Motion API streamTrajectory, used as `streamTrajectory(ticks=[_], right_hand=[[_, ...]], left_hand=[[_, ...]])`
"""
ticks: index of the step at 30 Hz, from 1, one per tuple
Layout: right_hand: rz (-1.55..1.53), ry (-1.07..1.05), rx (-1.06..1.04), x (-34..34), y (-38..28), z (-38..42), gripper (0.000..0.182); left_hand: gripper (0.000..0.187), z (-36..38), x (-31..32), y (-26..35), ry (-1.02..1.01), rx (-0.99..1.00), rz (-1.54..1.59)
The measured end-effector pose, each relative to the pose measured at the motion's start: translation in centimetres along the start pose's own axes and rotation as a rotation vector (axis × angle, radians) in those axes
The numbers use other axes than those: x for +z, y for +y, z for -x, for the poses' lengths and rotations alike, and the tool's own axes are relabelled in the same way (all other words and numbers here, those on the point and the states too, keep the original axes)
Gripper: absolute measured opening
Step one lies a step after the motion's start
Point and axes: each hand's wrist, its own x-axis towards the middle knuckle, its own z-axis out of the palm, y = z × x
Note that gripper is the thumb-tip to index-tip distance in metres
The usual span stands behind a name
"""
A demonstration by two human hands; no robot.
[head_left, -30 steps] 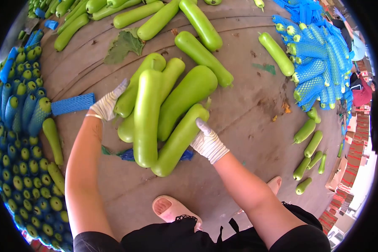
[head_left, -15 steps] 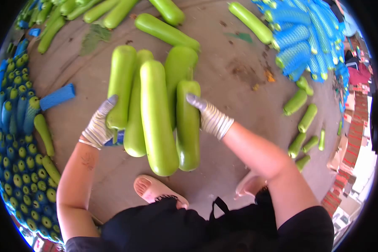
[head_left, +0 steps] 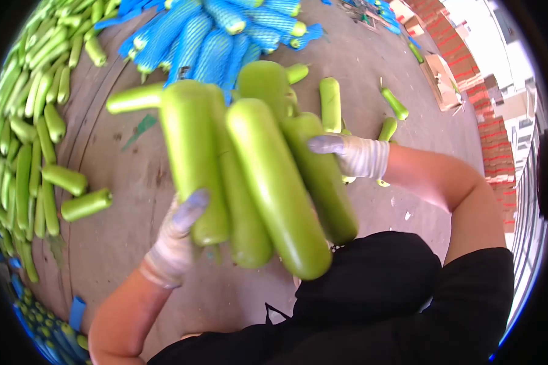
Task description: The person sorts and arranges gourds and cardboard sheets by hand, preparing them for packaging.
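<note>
Between both gloved hands I carry a bundle of several long, pale green bottle gourds (head_left: 279, 188), lying side by side and pointing away from me. My left hand (head_left: 175, 246) is wrapped round the near left side of the bundle, thumb on top of the leftmost gourd. From the right, my right hand (head_left: 354, 157) clasps the outer gourd (head_left: 323, 182), its thumb on top. The fingers under the bundle are hidden on both sides. Just beyond the held gourds lies a heap of gourds in blue net sleeves (head_left: 216, 45).
A large pile of bare gourds (head_left: 27, 152) covers the left side. More loose gourds (head_left: 330, 103) are scattered on the concrete floor (head_left: 122, 243) to the right. Netted gourds (head_left: 49, 325) sit at the lower left. Stacked cartons (head_left: 496, 146) line the right edge.
My body and view have turned right, carrying the bundle along. The blue-netted heap has shifted from the upper right to straight ahead. Both hands keep their hold.
</note>
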Motion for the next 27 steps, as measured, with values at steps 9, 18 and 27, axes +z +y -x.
streamTrajectory(ticks=[9, 18, 27], right_hand=[[-0.438, 0.25, -0.322, -22.0, 1.1, 7.0, 0.06], [0.42, 1.149, -0.296, -30.0, -0.9, 5.4, 0.07], [0.477, 1.082, -0.541, -32.3, 2.7, 6.1, 0.049]], left_hand=[[0.047, -22.4, 14.0, -6.8, -0.087, -0.038, 0.059], [0.052, -27.6, 14.3, -13.3, -0.464, 0.416, -1.238], [0.043, -1.6, -8.7, -1.9, 0.118, -0.136, -1.649]])
